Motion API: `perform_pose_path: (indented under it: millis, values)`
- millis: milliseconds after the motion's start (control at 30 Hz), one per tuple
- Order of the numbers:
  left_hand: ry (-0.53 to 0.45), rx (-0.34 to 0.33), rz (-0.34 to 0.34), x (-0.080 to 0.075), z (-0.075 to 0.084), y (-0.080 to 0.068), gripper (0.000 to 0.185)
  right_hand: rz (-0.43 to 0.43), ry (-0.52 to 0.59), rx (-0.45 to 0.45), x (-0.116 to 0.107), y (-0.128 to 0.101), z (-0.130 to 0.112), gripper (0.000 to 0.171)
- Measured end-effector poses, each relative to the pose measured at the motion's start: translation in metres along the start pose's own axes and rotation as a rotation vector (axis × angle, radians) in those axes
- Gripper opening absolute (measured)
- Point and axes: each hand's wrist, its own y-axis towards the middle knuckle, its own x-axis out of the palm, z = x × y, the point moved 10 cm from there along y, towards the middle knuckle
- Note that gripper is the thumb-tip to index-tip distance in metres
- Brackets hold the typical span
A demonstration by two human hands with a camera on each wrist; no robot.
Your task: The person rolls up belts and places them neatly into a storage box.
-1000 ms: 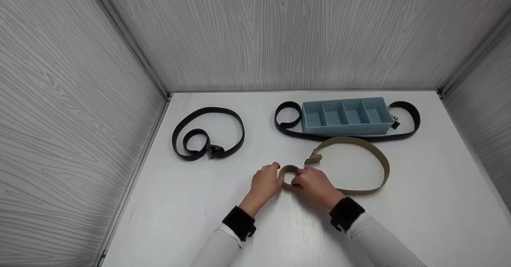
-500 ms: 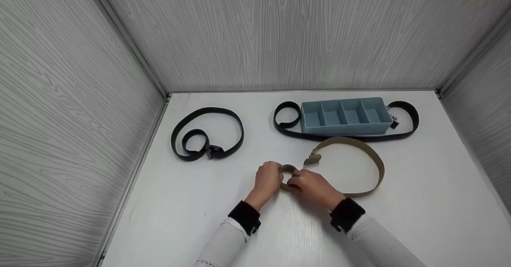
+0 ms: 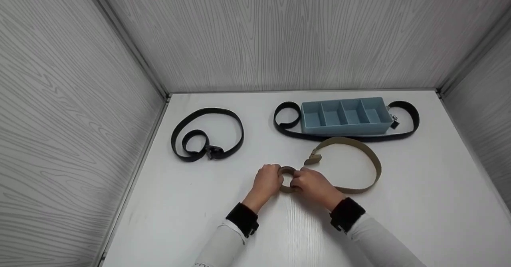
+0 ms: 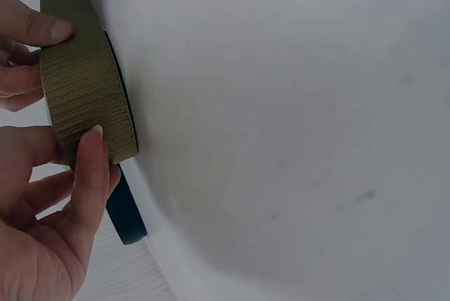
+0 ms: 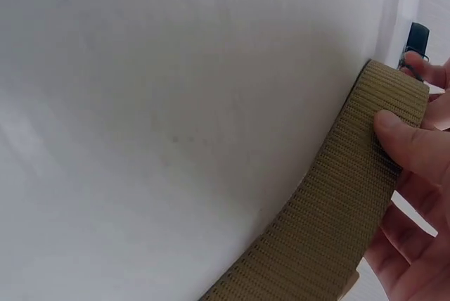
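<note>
You are holding the small rolled coil (image 3: 288, 178) of the olive-tan woven webbing belt (image 3: 361, 151) between both hands, a little in front of the light blue four-compartment plastic tray (image 3: 345, 117). Your left hand (image 3: 266, 182) is curling round the coil's left side, thumb pressing on the webbing in the left wrist view. Your right hand (image 3: 313, 185) is pinching the coil's right side, thumb lying across the strap. The coil is sitting squarely between the hands, equally near to both. From your right hand the unrolled length is running away to the right, then arcing back toward the tray, its tan buckle end (image 3: 313, 159) lying just behind the coil.
</note>
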Motion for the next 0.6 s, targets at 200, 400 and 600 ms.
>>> perform_pose_path:
  millis: [200,400,600]
  values:
    - [0.015,-0.004,-0.074,0.005,0.001,0.003,0.011,-0.004,-0.028,-0.009,-0.001,0.000,0.001,0.015]
    - [0.088,0.060,-0.143,0.007,0.003,0.008,0.012,-0.038,-0.062,-0.019,-0.002,-0.002,0.006,0.015]
    - [0.189,0.221,-0.153,0.009,0.012,0.009,0.018,0.019,-0.022,-0.120,-0.007,-0.005,-0.003,0.015]
